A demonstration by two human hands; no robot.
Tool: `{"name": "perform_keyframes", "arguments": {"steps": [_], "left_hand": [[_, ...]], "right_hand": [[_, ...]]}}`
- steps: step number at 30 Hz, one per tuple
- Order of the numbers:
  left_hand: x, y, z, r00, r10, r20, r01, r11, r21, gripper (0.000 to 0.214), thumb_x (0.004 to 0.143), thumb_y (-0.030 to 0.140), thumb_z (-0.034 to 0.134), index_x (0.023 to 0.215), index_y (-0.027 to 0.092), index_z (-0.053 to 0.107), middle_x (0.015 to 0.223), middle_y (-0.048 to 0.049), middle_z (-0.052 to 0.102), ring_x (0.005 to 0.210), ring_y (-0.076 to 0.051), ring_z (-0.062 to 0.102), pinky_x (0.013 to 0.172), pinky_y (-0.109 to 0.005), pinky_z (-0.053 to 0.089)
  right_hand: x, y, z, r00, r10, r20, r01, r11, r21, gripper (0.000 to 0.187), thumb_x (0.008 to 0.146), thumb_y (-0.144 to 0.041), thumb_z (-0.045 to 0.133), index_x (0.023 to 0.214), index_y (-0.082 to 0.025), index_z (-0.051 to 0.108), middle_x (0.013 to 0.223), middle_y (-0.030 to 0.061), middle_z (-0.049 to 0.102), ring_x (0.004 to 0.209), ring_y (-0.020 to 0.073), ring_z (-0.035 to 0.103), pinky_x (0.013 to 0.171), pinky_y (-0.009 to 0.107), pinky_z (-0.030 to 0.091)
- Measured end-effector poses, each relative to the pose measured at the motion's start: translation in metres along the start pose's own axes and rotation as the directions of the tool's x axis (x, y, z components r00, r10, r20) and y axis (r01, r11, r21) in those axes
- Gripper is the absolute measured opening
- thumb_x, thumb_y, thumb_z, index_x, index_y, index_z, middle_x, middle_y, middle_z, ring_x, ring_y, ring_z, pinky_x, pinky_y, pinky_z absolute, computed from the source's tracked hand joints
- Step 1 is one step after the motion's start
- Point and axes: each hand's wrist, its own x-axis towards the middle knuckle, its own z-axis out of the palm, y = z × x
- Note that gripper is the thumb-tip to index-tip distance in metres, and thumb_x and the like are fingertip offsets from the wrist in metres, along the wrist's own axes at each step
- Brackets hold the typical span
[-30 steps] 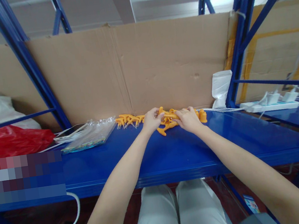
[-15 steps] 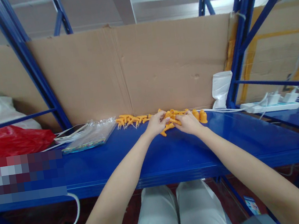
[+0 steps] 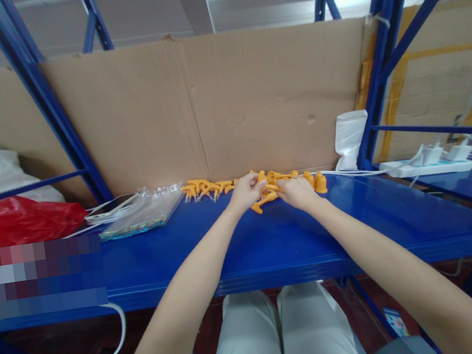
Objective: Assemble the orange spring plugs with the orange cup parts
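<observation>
the orange piece (image 3: 271,187) sits between both hands' fingertips, its ends partly hidden; the right hand (image 3: 298,193) pinches it, while the left hand's (image 3: 245,193) curled fingers hide their grip, so i cannot tell. orange cups (image 3: 320,183) stand right of the fingers, chained orange pieces (image 3: 206,187) left, cardboard (image 3: 251,98) behind.

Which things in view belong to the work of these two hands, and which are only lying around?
Part of the work:
orange pieces at the fingers of the left hand and right hand
probably also the branched orange pieces and orange cup-shaped piece nearby

Seemingly just lying around:
clear plastic bag
red bag
white pouch
power strip
</observation>
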Motion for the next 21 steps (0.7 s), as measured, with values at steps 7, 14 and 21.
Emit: {"name": "perform_keyframes", "arguments": {"steps": [7, 14, 21], "left_hand": [[-0.001, 0.003, 0.001, 1.0, -0.026, 0.008, 0.026, 0.999, -0.029, 0.014, 0.085, 0.018, 0.066, 0.076, 0.016, 0.056, 0.066, 0.0011, 0.066, 0.055, -0.012, 0.066, 0.054, -0.024, 0.055], [0.005, -0.008, -0.008, 0.981, 0.145, -0.126, -0.131, 0.985, 0.115, 0.008, 0.084, 0.023, 0.065, 0.082, 0.019, 0.059, 0.075, -0.0005, 0.07, 0.071, -0.016, 0.07, 0.068, -0.028, 0.058], [0.008, -0.016, -0.01, 0.971, 0.146, -0.191, -0.106, 0.973, 0.203, 0.005, 0.084, 0.022, 0.064, 0.087, 0.019, 0.062, 0.086, -0.0037, 0.074, 0.086, -0.02, 0.071, 0.079, -0.034, 0.056]], "right_hand": [[-0.001, 0.004, 0.003, 0.997, -0.031, -0.067, 0.034, 0.998, 0.048, 0.035, 0.1, -0.029, 0.041, 0.112, -0.012, 0.068, 0.101, 0.0212, 0.076, 0.101, 0.0312, 0.07, 0.085, 0.037, 0.044], [0.002, 0.015, 0.013, 0.982, -0.097, -0.162, 0.13, 0.969, 0.212, 0.036, 0.099, -0.033, 0.043, 0.122, -0.011, 0.061, 0.117, 0.0196, 0.072, 0.111, 0.0293, 0.066, 0.096, 0.04, 0.038], [0.002, 0.012, 0.013, 0.983, -0.106, -0.151, 0.135, 0.971, 0.198, 0.039, 0.102, -0.027, 0.038, 0.133, -0.01, 0.056, 0.13, 0.0208, 0.067, 0.121, 0.0305, 0.061, 0.1, 0.044, 0.035]]}}
